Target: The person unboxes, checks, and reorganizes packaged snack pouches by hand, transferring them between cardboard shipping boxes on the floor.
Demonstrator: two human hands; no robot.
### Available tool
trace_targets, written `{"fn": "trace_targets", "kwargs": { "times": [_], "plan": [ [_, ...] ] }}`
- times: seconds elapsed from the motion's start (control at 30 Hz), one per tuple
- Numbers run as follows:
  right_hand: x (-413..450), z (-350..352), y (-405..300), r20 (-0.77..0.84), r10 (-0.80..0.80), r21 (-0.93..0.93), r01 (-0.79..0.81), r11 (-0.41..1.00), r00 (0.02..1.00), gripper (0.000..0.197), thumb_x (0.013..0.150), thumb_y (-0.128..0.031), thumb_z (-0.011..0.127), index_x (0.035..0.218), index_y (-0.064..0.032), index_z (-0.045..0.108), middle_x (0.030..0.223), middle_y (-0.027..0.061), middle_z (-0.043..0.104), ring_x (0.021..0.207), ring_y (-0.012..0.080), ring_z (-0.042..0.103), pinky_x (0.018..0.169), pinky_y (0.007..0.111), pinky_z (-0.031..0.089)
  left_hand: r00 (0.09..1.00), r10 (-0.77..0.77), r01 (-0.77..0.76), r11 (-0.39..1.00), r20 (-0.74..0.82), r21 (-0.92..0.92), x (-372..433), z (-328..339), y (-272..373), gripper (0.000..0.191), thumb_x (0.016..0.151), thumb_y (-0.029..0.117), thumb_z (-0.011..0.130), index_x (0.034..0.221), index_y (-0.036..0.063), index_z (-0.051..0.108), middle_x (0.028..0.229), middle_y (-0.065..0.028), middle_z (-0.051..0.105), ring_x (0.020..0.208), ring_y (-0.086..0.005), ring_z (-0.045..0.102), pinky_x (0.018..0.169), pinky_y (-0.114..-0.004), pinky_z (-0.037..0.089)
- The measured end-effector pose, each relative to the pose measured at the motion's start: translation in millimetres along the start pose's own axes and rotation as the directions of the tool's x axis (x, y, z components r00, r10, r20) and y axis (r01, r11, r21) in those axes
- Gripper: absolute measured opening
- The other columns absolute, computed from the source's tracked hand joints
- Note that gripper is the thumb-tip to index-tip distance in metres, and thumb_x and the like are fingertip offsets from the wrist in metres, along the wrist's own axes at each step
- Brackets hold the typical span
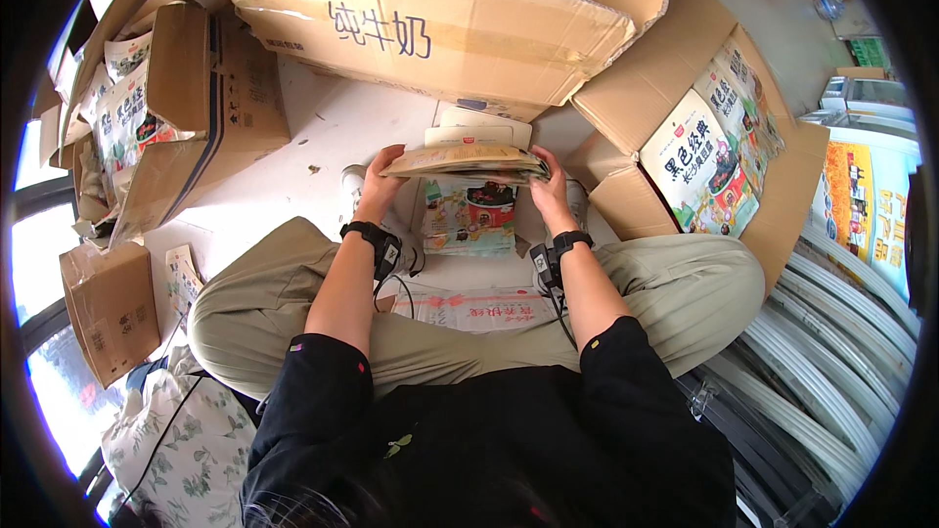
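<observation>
Between my two hands is a stack of flat printed packaging bags point(469, 163), seen nearly edge-on. My left hand point(383, 174) grips its left end and my right hand point(549, 180) its right end. Below the stack, more printed bags point(471, 220) lie flat on the floor between my shoes, showing a red bowl picture. Just beyond the held stack, pale bag ends point(484, 126) stick out near the big box. Both wrists wear black straps with small devices and cables.
A large cardboard box point(440, 22) full of bags stands ahead. An open carton point(623, 176) with bags is on the right, another box point(242, 103) on the left. White pipes point(814, 352) lie at lower right; a small carton point(110, 308) and floral cloth bag point(180, 440) at left.
</observation>
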State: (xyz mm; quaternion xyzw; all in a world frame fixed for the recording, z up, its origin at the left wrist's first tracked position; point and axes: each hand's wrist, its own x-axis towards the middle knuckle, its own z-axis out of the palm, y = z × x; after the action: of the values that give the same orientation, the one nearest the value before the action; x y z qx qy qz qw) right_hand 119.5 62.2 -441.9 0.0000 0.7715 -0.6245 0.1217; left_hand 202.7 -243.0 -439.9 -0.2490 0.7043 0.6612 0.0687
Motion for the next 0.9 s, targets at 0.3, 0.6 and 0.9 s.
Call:
{"fn": "trace_targets", "kwargs": {
  "times": [0.3,0.6,0.9],
  "plan": [
    [20,-21,-2,-0.026,0.031,-0.069,-0.033,0.997,0.999,0.055,0.067,0.014,0.04,0.118,-0.0019,0.054,0.111,0.013,0.063,0.106,0.0207,0.059,0.095,0.029,0.042,0.999,0.007,-0.01,0.999,-0.046,-0.05,10,7,16,0.049,0.071,0.004,0.069,0.119,0.0074,0.058,0.113,-0.0089,0.061,0.102,-0.0184,0.056,0.088,-0.03,0.044],
    [18,-6,-5,-0.024,0.011,-0.267,-0.017,0.964,1.0,0.044,0.073,0.001,0.051,0.116,0.0005,0.056,0.1,0.0167,0.066,0.093,0.0239,0.063,0.083,0.032,0.047,0.997,0.073,-0.075,0.968,-0.016,-0.241,19,17,21,0.038,0.072,0.001,0.063,0.11,0.0014,0.058,0.105,-0.0055,0.059,0.098,-0.0138,0.054,0.086,-0.027,0.043],
    [14,-12,1,-0.117,-0.032,-0.167,0.012,0.986,0.993,0.031,0.068,-0.002,0.058,0.099,-0.0004,0.063,0.085,0.0105,0.068,0.079,0.0183,0.064,0.074,0.03,0.05,0.998,-0.062,0.061,0.998,-0.032,-0.027,20,15,16,0.021,0.075,0.002,0.062,0.096,0.0014,0.059,0.109,-0.0098,0.062,0.099,-0.0152,0.055,0.088,-0.027,0.042]
  ]
}}
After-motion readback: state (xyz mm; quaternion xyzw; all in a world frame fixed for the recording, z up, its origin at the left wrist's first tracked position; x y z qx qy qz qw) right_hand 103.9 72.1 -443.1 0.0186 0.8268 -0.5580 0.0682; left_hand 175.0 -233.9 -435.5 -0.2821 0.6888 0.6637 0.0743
